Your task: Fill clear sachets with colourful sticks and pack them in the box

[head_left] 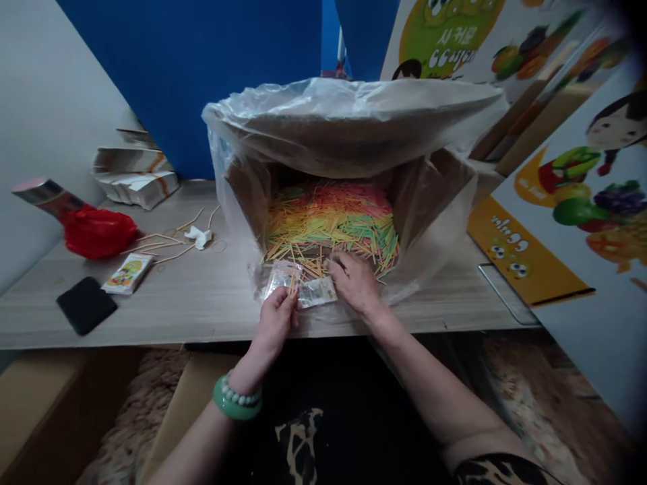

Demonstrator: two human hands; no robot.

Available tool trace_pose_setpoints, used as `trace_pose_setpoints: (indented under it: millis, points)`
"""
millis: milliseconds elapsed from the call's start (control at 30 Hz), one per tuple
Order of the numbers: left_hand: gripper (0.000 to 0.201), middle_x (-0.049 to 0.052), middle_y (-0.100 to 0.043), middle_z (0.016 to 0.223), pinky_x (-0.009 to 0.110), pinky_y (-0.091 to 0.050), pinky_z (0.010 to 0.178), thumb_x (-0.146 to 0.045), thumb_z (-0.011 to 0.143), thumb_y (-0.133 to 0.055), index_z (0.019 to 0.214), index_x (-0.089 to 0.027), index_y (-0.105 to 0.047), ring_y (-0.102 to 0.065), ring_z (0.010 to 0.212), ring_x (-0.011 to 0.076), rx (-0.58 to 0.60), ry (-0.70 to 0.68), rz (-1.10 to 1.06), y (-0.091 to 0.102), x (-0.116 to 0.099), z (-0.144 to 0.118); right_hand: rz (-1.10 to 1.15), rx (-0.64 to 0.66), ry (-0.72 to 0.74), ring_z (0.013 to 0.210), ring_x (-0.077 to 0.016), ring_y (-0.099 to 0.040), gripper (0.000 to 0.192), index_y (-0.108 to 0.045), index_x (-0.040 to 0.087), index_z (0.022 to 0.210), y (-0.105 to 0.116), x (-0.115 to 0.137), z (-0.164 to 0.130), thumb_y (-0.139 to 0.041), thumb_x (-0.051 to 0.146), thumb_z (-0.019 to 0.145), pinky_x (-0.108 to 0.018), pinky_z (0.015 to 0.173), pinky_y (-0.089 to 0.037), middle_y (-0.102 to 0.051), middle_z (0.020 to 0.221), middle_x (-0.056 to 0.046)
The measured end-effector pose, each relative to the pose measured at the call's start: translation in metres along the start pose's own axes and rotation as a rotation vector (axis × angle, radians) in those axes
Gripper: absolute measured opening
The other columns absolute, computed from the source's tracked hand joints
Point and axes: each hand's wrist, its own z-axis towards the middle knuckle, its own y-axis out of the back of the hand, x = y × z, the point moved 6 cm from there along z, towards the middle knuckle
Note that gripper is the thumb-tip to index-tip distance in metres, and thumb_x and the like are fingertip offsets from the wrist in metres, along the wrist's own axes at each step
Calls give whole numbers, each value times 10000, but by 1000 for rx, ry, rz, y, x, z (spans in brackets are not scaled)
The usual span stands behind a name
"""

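A large box point(242, 192) lined with clear plastic lies with its opening towards me. Inside is a heap of thin coloured sticks point(331, 219), in pink, yellow, orange and green. At the front edge of the heap, my left hand point(280, 313) pinches a few orange sticks point(292, 283) upright. Beside it are a small clear packet point(283, 273) and a printed silvery packet point(318, 292), lying flat on the plastic. My right hand point(356, 281) reaches to the front of the heap with fingers curled together; whatever is between its fingertips is hidden.
On the table point(202, 316) to the left lie a black square pad point(87, 305), a stack of printed cards point(128, 273), a red bag point(98, 231), rubber bands and a crumpled tissue point(198, 237). Bundled white packs point(135, 176) stand behind. Printed cartons point(581, 222) stand at right.
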Motion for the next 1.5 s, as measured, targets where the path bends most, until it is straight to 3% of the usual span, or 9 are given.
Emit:
trace_pose_setpoints:
  millis: [100,233,433,600,800,1000,1200,1367,1500]
  points:
    - [236,3,-605,646,256,-446,595,-393,887,-507,759,-212,-587,-570,605,146,12,-176,147,-21,-6,-7,528,237,-76,828,-179,-614,289,-658,198,851,-29,6,-29,-530,457,864,-295,791,-473,-686,872,-29]
    - [245,49,-697,797,283,-468,701,-309,939,-470,899,-180,-674,-637,762,185,162,-249,411,-45,-4,-16,888,68,-237,750,-151,-612,233,-602,192,798,-37,-12,-46,-570,421,831,-276,732,-486,-675,799,-17]
    - [272,142,-682,1046,402,-434,776,-241,965,-461,1119,-171,-674,-620,952,301,30,-454,1247,-42,-25,10,767,-177,-340,531,-125,-522,254,-509,217,763,10,-64,-22,-575,461,790,-248,555,-445,-565,566,41]
    - [204,163,-630,1144,470,-421,819,-232,920,-529,1035,-159,-680,-584,1003,341,114,-508,1417,-58,-25,34,509,-113,-299,521,-117,-458,223,-524,221,743,20,-82,-16,-505,426,829,-229,508,-368,-503,583,42]
    - [111,126,-677,1002,437,-426,825,-176,894,-529,900,-172,-640,-593,965,297,48,-482,1091,-32,-24,42,111,-26,-189,725,-174,-570,228,-559,220,786,14,-69,-3,-404,338,905,-285,683,-412,-591,731,-16]
    - [196,-7,-629,763,257,-477,612,-304,757,-682,867,-190,-567,-576,656,141,-167,-155,17,36,-11,60,-400,293,-163,947,-243,-629,299,-634,187,1045,-24,-30,31,-492,422,929,-324,784,-456,-688,1043,-117]
    - [325,68,-729,809,334,-585,622,-256,648,-774,927,-126,-670,-679,626,188,-1,296,-554,30,11,55,-723,359,12,1136,-317,-564,285,-664,132,1098,-52,-8,38,-457,217,923,-424,918,-443,-586,1289,-192]
    - [294,78,-748,865,390,-611,640,-145,668,-696,960,-147,-672,-719,662,232,12,359,-670,22,9,53,-770,342,50,1052,-317,-597,330,-633,101,1123,-63,-4,36,-382,107,908,-446,913,-436,-642,1146,-217]
    - [343,75,-738,890,391,-601,614,-167,663,-730,996,-164,-648,-722,677,252,30,322,-628,21,11,50,-521,274,-75,1017,-287,-619,342,-608,141,1140,-51,-31,45,-421,101,856,-397,902,-455,-678,1062,-170]
